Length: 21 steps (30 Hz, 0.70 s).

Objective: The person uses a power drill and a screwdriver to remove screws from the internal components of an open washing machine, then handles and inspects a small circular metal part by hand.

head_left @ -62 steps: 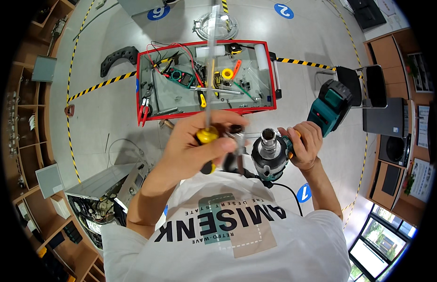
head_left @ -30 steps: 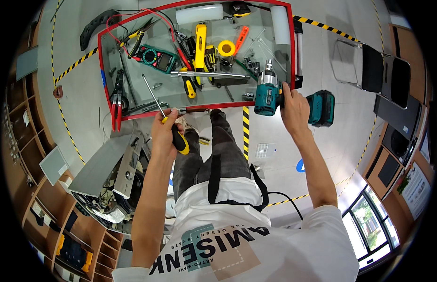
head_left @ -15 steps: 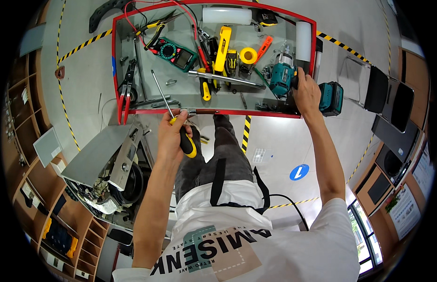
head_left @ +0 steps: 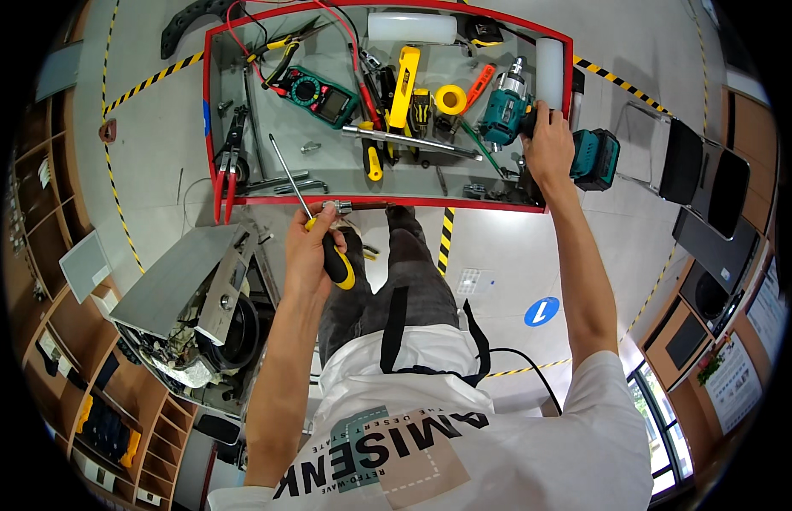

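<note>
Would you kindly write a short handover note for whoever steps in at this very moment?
Left hand: closed around the yellow and black handle of a long screwdriver, at the near edge of the red-rimmed tool tray; the shaft points out over the tray.
Right hand: gripping the teal cordless drill, which sits at the tray's right end with its battery hanging past the rim.
In the tray: a meter, yellow tape roll, red-handled pliers and other hand tools.
Done: the drill is down at the tray.
Left: neither tool is released yet.
</note>
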Each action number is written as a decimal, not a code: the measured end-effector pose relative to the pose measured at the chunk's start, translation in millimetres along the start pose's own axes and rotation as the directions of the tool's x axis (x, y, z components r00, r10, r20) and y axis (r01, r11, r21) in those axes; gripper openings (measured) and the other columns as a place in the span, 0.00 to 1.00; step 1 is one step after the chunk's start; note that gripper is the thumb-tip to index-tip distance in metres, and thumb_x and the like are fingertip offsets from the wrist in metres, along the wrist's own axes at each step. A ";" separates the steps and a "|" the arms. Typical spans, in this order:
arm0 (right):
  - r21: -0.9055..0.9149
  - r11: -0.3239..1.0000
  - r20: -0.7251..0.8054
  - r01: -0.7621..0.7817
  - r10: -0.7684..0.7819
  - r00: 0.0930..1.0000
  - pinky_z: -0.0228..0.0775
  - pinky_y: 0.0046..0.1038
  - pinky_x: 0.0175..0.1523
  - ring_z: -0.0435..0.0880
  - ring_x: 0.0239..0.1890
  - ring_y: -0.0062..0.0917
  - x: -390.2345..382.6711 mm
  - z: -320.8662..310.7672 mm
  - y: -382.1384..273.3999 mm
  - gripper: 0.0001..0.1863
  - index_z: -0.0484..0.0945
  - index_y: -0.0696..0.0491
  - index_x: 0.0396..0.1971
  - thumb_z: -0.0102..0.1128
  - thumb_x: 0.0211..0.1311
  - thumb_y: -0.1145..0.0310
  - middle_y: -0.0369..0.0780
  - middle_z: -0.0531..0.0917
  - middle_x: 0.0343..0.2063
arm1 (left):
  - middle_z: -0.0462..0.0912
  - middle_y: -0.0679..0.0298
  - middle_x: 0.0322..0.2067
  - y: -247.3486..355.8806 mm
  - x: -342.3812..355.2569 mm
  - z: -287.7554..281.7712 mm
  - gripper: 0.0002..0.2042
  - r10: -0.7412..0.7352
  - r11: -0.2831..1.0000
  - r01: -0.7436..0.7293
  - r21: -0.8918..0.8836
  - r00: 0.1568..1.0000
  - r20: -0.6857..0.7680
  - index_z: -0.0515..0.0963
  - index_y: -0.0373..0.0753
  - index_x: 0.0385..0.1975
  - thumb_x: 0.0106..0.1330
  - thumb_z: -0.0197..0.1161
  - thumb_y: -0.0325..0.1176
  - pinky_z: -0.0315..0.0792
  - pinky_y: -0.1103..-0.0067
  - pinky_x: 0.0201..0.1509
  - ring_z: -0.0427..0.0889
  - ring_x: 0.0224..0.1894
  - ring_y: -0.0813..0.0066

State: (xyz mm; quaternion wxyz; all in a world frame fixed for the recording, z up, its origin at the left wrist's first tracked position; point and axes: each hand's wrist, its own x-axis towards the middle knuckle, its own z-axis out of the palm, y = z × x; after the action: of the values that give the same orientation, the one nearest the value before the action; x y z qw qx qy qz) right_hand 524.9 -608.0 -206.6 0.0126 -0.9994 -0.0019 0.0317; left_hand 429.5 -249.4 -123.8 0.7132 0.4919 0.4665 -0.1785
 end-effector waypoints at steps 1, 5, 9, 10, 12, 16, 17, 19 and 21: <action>-0.027 0.998 -0.031 0.051 -0.052 0.998 0.69 0.37 0.49 0.77 0.43 0.40 -2.1 -1.3 1.6 0.34 0.69 0.55 0.54 0.72 0.43 0.69 0.44 0.77 0.38 | 0.77 0.61 0.30 -0.7 -0.6 0.5 0.15 -0.001 1.000 0.001 0.000 1.000 -0.001 0.68 0.36 0.42 0.63 0.65 0.34 0.68 0.83 0.22 0.73 0.19 0.80; 0.070 0.998 0.042 0.005 -0.008 0.999 0.63 0.38 0.55 0.75 0.45 0.39 -5.8 -4.6 4.1 0.32 0.71 0.55 0.53 0.71 0.45 0.68 0.43 0.77 0.40 | 0.76 0.61 0.30 -3.6 -0.2 1.7 0.15 -0.001 1.000 0.001 -0.011 1.000 0.004 0.68 0.37 0.42 0.63 0.65 0.34 0.68 0.83 0.22 0.73 0.19 0.80; 0.126 0.989 -0.208 0.077 -0.050 0.977 0.66 0.38 0.51 0.75 0.45 0.39 -15.8 -12.4 -3.1 0.23 0.73 0.55 0.49 0.65 0.51 0.70 0.43 0.77 0.39 | 0.77 0.61 0.30 -7.0 0.7 -1.0 0.15 -0.004 0.999 0.004 -0.034 1.000 -0.002 0.68 0.37 0.42 0.62 0.66 0.33 0.68 0.82 0.22 0.73 0.19 0.80; 0.188 0.981 -0.200 0.049 -0.011 0.980 0.67 0.38 0.50 0.76 0.44 0.39 -22.2 -14.7 -5.9 0.20 0.74 0.55 0.47 0.64 0.52 0.70 0.44 0.77 0.39 | 0.77 0.61 0.30 -7.0 -0.4 -1.1 0.15 -0.007 0.999 0.007 -0.040 1.000 -0.003 0.68 0.37 0.42 0.62 0.66 0.33 0.68 0.82 0.22 0.73 0.19 0.80; 0.313 0.950 -0.182 -0.004 0.064 0.981 0.70 0.37 0.46 0.77 0.42 0.40 -39.3 -12.5 -12.9 0.15 0.76 0.55 0.42 0.61 0.54 0.71 0.44 0.78 0.38 | 0.77 0.62 0.31 -4.9 -2.6 -0.6 0.15 -0.006 0.999 0.005 -0.052 1.000 -0.008 0.68 0.38 0.42 0.62 0.66 0.33 0.69 0.82 0.22 0.73 0.19 0.80; 0.381 0.892 0.161 -0.242 0.194 0.968 0.72 0.40 0.42 0.80 0.38 0.45 -64.6 31.0 -34.1 0.13 0.76 0.59 0.35 0.60 0.57 0.65 0.48 0.80 0.33 | 0.77 0.62 0.30 -2.6 -5.0 -2.3 0.15 -0.025 0.998 0.024 -0.060 1.000 -0.009 0.68 0.38 0.42 0.62 0.66 0.33 0.69 0.83 0.23 0.74 0.20 0.79; 0.384 0.875 0.170 -0.294 0.246 0.954 0.72 0.41 0.43 0.80 0.38 0.46 -60.7 34.0 -40.2 0.13 0.76 0.59 0.35 0.61 0.57 0.64 0.49 0.80 0.33 | 0.76 0.63 0.30 -3.5 -5.2 -4.2 0.15 -0.023 0.998 0.023 -0.052 1.000 -0.012 0.68 0.38 0.42 0.62 0.66 0.33 0.69 0.83 0.23 0.74 0.20 0.79; 0.391 0.831 0.192 -0.396 0.347 0.918 0.72 0.41 0.44 0.80 0.39 0.48 -53.4 39.7 -50.4 0.15 0.76 0.60 0.33 0.62 0.56 0.62 0.51 0.81 0.34 | 0.76 0.63 0.30 -5.0 -7.1 -6.6 0.15 -0.019 0.999 0.018 -0.045 1.000 -0.014 0.68 0.38 0.42 0.62 0.66 0.33 0.69 0.83 0.23 0.74 0.20 0.79; 0.333 0.839 0.193 -0.431 0.387 0.902 0.73 0.42 0.44 0.80 0.39 0.49 -44.4 45.0 -50.2 0.16 0.75 0.60 0.31 0.63 0.55 0.61 0.52 0.81 0.33 | 0.76 0.64 0.29 -5.2 -9.6 -8.7 0.15 -0.013 0.999 0.012 -0.045 1.000 -0.013 0.68 0.39 0.42 0.62 0.66 0.34 0.69 0.83 0.23 0.74 0.20 0.80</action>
State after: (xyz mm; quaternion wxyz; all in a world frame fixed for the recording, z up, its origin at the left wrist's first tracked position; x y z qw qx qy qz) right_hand 477.6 -556.9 -247.3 0.1921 -0.9527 0.2168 0.0922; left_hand 416.7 -246.2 -119.2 0.7198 0.4739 0.4783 -0.1692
